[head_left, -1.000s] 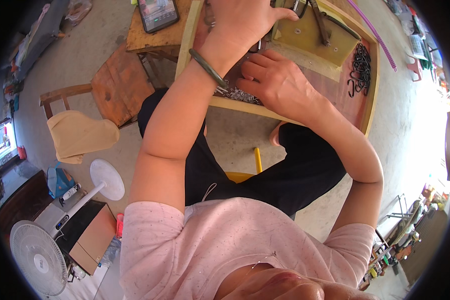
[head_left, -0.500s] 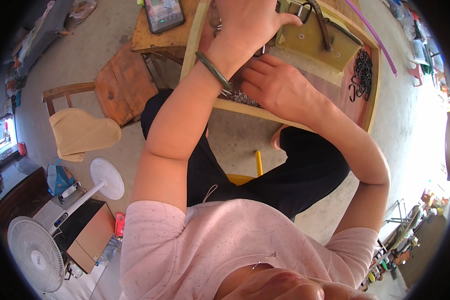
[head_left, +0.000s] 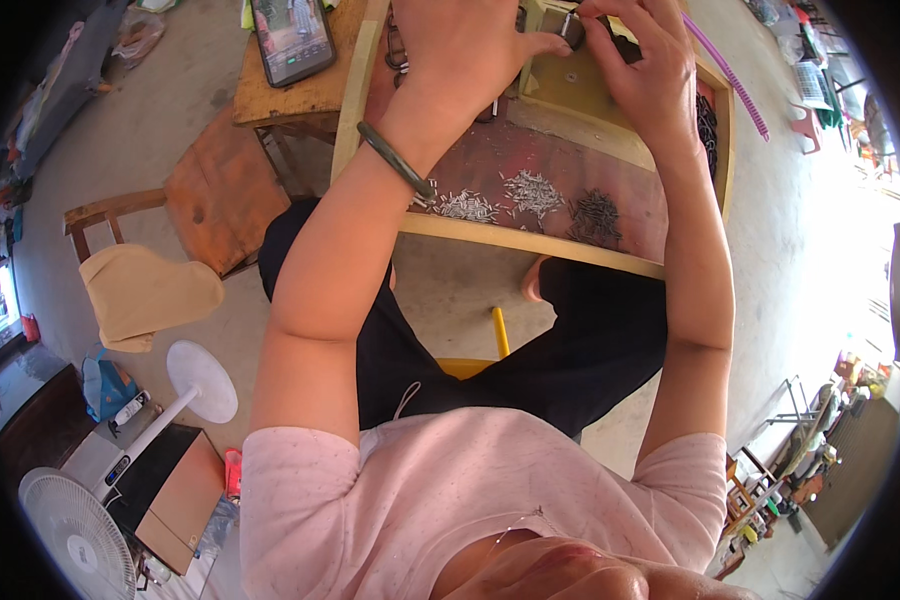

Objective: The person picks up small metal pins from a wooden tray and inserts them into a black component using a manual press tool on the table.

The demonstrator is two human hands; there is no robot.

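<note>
A wooden-rimmed tray (head_left: 530, 243) lies across my knees with a yellowish block fixture (head_left: 580, 85) at its far side. My left hand (head_left: 465, 55) is over the fixture's left end, its thumb stretched toward a small dark and silver metal part (head_left: 570, 30); its other fingers are cut off by the upper edge. From the right, my right hand (head_left: 650, 75) reaches in with thumb and forefinger brought together at that part. What they pinch is too small to make out. Two heaps of silver pins (head_left: 533, 193) and a heap of dark pins (head_left: 595, 216) lie near the tray's front rim.
Dark metal hooks (head_left: 707, 130) lie along the tray's right side, and metal clips (head_left: 395, 45) at its left. A phone (head_left: 293, 40) rests on a wooden table (head_left: 300, 100) to the left. A purple strip (head_left: 730, 75) runs past the right corner. A white fan (head_left: 80, 540) stands lower left.
My right hand has moved from the pin heaps up to the fixture, uncovering the heaps. My left hand has stayed over the fixture. The whole view has shifted slightly.
</note>
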